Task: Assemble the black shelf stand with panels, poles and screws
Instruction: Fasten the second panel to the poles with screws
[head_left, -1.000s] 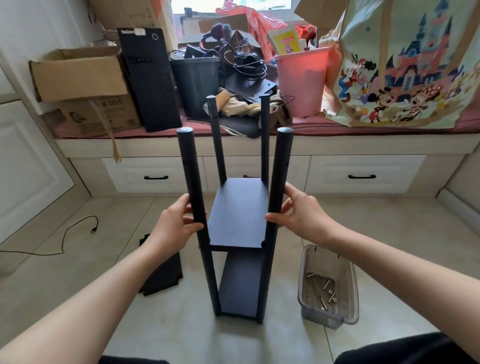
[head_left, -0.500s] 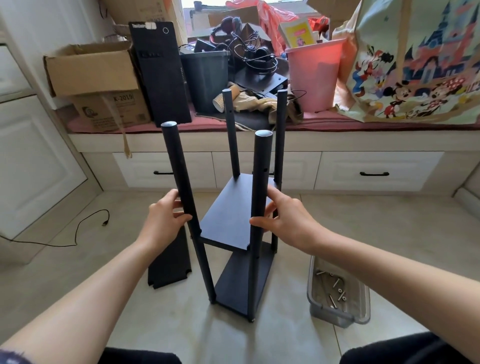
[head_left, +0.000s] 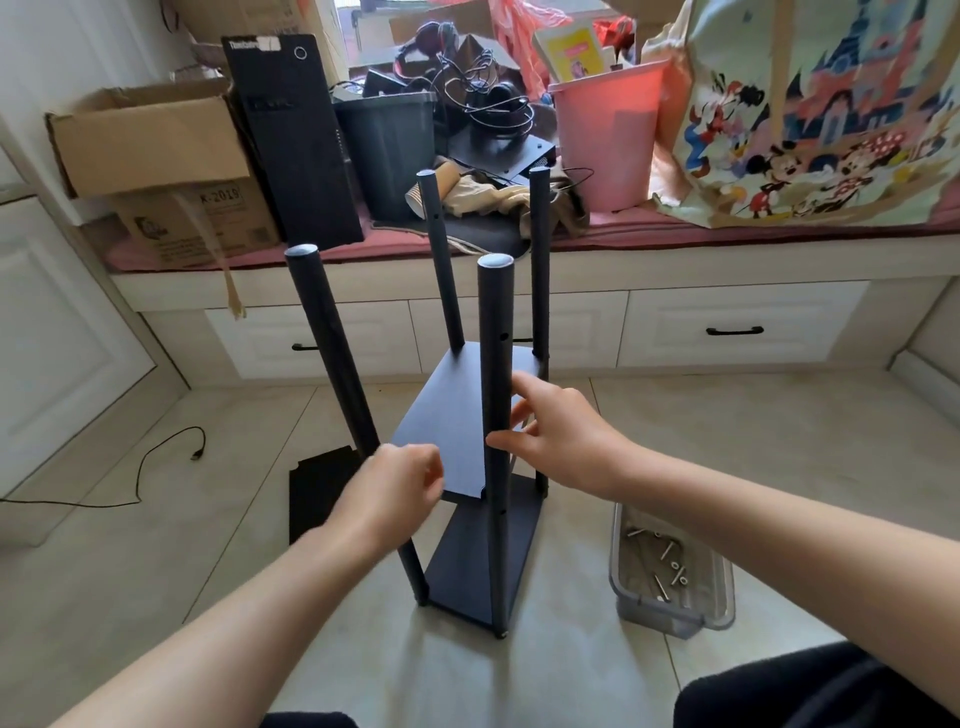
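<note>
The black shelf stand (head_left: 457, 415) is upright on the floor, turned at an angle, with a middle panel, a bottom panel (head_left: 467, 561) and several poles rising above. My left hand (head_left: 395, 493) grips the front left pole (head_left: 332, 343) at the middle panel's height. With fingers nearly straight, my right hand (head_left: 556, 431) touches the front right pole (head_left: 496, 338). A loose black panel (head_left: 317, 488) leans low on the floor behind my left hand. Screws (head_left: 670, 566) lie in a clear plastic tray (head_left: 675, 618) to the right of the stand.
A window bench with white drawers (head_left: 737, 332) runs behind the stand, piled with a cardboard box (head_left: 156, 156), a black computer tower (head_left: 291, 135), a pink bin (head_left: 608, 135) and a cartoon-print bag (head_left: 810, 114). A black cable (head_left: 140, 467) lies on the floor at left.
The stand has turned further, so its front right pole now stands nearer the middle. My left hand slid down and right along its pole; my right hand's fingers have loosened on theirs.
</note>
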